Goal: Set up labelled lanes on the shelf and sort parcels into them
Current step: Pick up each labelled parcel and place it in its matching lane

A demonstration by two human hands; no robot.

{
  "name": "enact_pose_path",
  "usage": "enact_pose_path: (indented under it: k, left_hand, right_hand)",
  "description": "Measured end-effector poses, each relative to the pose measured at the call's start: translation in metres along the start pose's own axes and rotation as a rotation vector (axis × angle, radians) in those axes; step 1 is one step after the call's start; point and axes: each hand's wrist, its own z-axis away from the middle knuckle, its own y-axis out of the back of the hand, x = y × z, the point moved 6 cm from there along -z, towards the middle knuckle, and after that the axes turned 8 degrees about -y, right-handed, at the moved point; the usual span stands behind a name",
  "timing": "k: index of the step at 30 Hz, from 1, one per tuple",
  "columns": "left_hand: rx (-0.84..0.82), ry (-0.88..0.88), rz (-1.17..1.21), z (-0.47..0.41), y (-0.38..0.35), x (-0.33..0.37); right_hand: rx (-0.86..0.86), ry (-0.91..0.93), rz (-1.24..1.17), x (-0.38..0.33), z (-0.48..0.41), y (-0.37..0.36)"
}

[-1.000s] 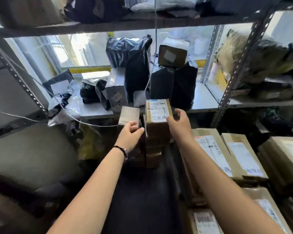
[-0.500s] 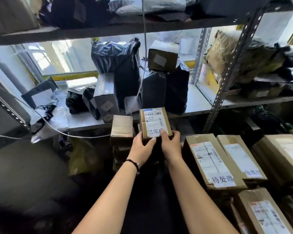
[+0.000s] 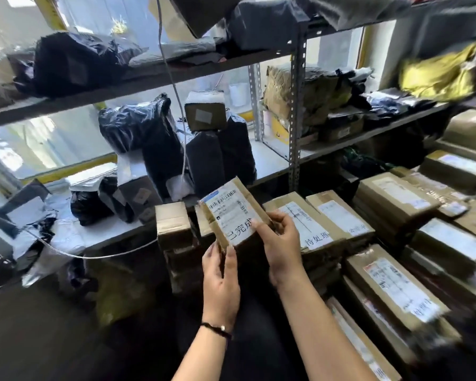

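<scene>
A small cardboard parcel is being held by both hands in front of the metal rack, tilted, w/ its white label facing up toward the camera; the handwritten characters 已完成 are being shown at the label's lower part. The left hand is being closed around the parcel's lower-left corner, fingers curled on the edge, and a thin dark wristband is being worn on that wrist. The right hand is being used to pinch the lower-right corner, thumb on the label side, other fingers behind the box. The parcel is being held in the air, lower than the middle shelf board and not on it, betw. a plain brown box at its left and a row of labelled cartons at its right, one marked 待处理; whether it is touching the boxes behind cannot be told. On the middle board, black plastic mailer bags are being stored upright in a group, w/ a small box on top of them. A white cable is hanging down in front of the bags.
</scene>
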Motion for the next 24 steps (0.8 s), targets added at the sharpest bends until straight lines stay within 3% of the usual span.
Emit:
enact_pose_path:
  k: [4, 10, 20, 24]
  left_hand:
    - [-0.005, -0.024, 0.194, 0.051, -0.012, 0.019]
    - [-0.100, 0.282, 0.539, 0.096, -0.054, 0.027]
    - [-0.531, 0.559, 0.742, 0.164, -0.187, 0.047]
    - [-0.724, 0.504, 0.661, 0.187, -0.265, 0.058]
  right_hand:
    - [0.007, 0.021, -0.158, -0.013, 0.059, 0.047]
    - [0.127, 0.067, -0.194, -0.026, 0.119, 0.117]
    - [0.250, 0.148, -0.245, -0.070, 0.167, 0.257]
    - [0.228, 0.162, -0.252, -0.096, 0.165, 0.333]
